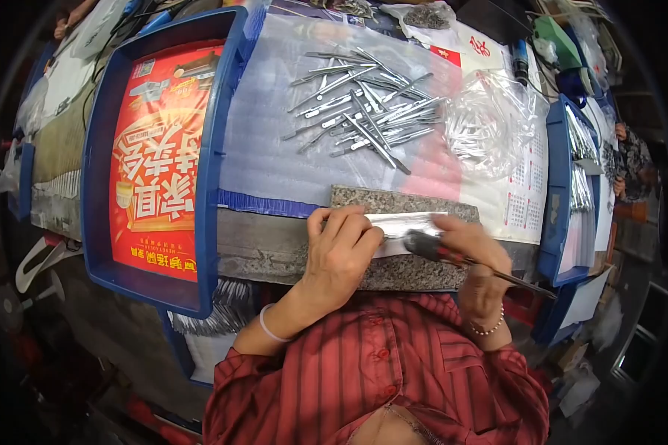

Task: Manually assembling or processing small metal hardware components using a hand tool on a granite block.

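Observation:
On a speckled granite slab (304, 278) at the table's near edge lies a shiny silvery piece (404, 220) on a white sheet (390, 249). My left hand (341, 248) presses its bent fingers on the left end of the silvery piece. To the right, my right hand (482, 259) is closed around a screwdriver-like tool with a dark handle (421, 243). The tool's thin metal shaft (531, 285) sticks out toward the lower right. Motion smears the right fingers, and they partly hide the right end of the silvery piece.
Beyond the slab, a loose pile of slim metal parts (364, 107) lies on plastic sheeting, beside a clear bag (490, 122) of similar parts. A blue tray (209, 170) with a red printed sheet stands left. Another blue bin (560, 193) holding metal parts is at right. Other people's hands show at the far edges.

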`<action>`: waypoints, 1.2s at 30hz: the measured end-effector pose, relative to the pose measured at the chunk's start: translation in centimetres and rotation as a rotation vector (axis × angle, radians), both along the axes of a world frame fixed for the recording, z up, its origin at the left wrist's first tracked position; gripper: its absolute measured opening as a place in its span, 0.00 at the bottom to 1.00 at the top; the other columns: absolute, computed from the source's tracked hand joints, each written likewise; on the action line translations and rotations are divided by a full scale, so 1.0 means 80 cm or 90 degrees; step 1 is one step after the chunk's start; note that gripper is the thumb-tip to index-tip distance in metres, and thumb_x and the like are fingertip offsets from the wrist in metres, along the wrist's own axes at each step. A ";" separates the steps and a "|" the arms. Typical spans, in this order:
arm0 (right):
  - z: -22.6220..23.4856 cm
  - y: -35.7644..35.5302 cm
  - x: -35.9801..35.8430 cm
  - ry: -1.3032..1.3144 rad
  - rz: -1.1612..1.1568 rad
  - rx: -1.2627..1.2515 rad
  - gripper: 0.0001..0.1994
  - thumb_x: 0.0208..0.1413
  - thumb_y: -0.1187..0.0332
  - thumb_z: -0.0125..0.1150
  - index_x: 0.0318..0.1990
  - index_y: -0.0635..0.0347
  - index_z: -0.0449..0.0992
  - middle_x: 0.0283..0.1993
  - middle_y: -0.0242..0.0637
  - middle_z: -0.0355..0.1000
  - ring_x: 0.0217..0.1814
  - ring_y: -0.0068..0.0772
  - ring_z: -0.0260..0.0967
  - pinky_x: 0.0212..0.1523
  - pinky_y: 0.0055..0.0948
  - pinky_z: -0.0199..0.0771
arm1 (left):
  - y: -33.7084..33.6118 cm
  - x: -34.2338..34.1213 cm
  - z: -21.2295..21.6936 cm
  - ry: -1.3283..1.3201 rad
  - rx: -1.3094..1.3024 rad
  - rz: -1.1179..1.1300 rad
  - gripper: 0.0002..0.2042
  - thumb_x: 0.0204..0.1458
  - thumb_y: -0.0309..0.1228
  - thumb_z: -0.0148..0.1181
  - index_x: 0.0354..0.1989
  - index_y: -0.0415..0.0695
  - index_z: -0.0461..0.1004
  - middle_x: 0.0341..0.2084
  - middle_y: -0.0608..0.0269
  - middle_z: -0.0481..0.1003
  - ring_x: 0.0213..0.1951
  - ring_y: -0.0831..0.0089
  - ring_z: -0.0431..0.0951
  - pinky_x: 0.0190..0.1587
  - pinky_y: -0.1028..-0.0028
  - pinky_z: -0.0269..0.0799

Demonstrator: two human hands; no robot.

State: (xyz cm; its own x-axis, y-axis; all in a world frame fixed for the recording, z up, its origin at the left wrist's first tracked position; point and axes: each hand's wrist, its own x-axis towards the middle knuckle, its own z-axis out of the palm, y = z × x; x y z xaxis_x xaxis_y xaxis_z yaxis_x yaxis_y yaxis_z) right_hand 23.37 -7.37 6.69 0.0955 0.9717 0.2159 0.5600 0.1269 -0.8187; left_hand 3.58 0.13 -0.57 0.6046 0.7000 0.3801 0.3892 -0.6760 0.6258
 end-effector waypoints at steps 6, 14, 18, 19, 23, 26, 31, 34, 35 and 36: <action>-0.029 0.023 -0.016 -0.096 0.156 0.012 0.14 0.63 0.64 0.56 0.43 0.69 0.74 0.43 0.50 0.76 0.35 0.47 0.77 0.32 0.33 0.77 | -0.001 -0.002 0.006 0.011 -0.026 0.002 0.11 0.41 0.24 0.62 0.36 0.45 0.77 0.33 0.65 0.73 0.47 0.63 0.75 0.50 0.61 0.59; 0.033 0.031 -0.026 -0.365 0.237 -0.384 0.14 0.49 0.71 0.64 0.44 0.65 0.76 0.41 0.44 0.77 0.29 0.43 0.76 0.26 0.37 0.74 | -0.002 -0.007 0.000 0.005 -0.036 0.000 0.10 0.42 0.24 0.61 0.36 0.44 0.76 0.34 0.65 0.73 0.47 0.63 0.75 0.51 0.59 0.57; -0.031 0.034 -0.022 -0.093 0.175 -0.013 0.11 0.57 0.65 0.61 0.40 0.64 0.74 0.41 0.44 0.77 0.29 0.43 0.76 0.27 0.33 0.76 | 0.001 -0.005 -0.005 0.011 -0.046 -0.024 0.10 0.47 0.27 0.57 0.39 0.42 0.75 0.38 0.63 0.71 0.51 0.64 0.72 0.54 0.56 0.56; -0.026 0.039 -0.023 -0.120 0.162 -0.062 0.11 0.60 0.64 0.59 0.40 0.63 0.74 0.40 0.44 0.77 0.31 0.44 0.77 0.28 0.33 0.77 | 0.007 -0.005 -0.002 0.012 -0.046 -0.021 0.11 0.47 0.27 0.58 0.40 0.42 0.75 0.38 0.63 0.71 0.52 0.64 0.72 0.54 0.55 0.56; -0.020 0.029 -0.017 0.025 0.103 -0.092 0.15 0.67 0.59 0.50 0.39 0.64 0.75 0.42 0.47 0.78 0.30 0.42 0.78 0.28 0.30 0.76 | -0.001 -0.008 -0.003 0.003 -0.035 0.005 0.12 0.42 0.23 0.62 0.37 0.44 0.76 0.34 0.65 0.72 0.47 0.62 0.75 0.52 0.58 0.57; -0.005 0.018 -0.010 0.089 0.014 -0.076 0.25 0.69 0.52 0.40 0.39 0.67 0.75 0.43 0.52 0.78 0.26 0.29 0.75 0.26 0.26 0.74 | 0.001 -0.008 -0.001 -0.001 -0.036 0.001 0.12 0.41 0.22 0.62 0.37 0.45 0.76 0.33 0.65 0.72 0.47 0.63 0.75 0.51 0.58 0.57; -0.010 0.002 -0.003 0.099 -0.068 -0.082 0.30 0.68 0.45 0.39 0.39 0.68 0.74 0.44 0.53 0.77 0.23 0.23 0.68 0.25 0.20 0.69 | -0.003 -0.008 -0.005 0.002 -0.024 0.006 0.11 0.43 0.23 0.63 0.37 0.46 0.76 0.32 0.65 0.72 0.47 0.63 0.75 0.51 0.59 0.56; -0.010 -0.008 0.000 0.115 -0.083 -0.083 0.29 0.69 0.46 0.39 0.40 0.69 0.74 0.44 0.52 0.77 0.23 0.22 0.67 0.25 0.20 0.68 | -0.004 -0.007 -0.004 0.004 -0.019 0.001 0.11 0.44 0.23 0.63 0.37 0.46 0.75 0.32 0.65 0.72 0.47 0.63 0.75 0.51 0.59 0.56; -0.011 -0.011 0.001 0.124 -0.090 -0.084 0.29 0.69 0.47 0.39 0.40 0.69 0.74 0.44 0.52 0.77 0.23 0.22 0.67 0.25 0.20 0.68 | -0.004 -0.006 -0.004 0.005 -0.016 0.001 0.11 0.44 0.23 0.63 0.37 0.46 0.75 0.32 0.65 0.72 0.47 0.63 0.75 0.51 0.59 0.56; -0.011 -0.012 0.001 0.125 -0.090 -0.081 0.29 0.69 0.47 0.39 0.40 0.69 0.74 0.44 0.52 0.77 0.23 0.22 0.67 0.25 0.20 0.68 | -0.005 -0.006 -0.005 0.007 -0.016 0.001 0.11 0.44 0.23 0.63 0.37 0.46 0.75 0.32 0.65 0.72 0.47 0.63 0.75 0.51 0.60 0.56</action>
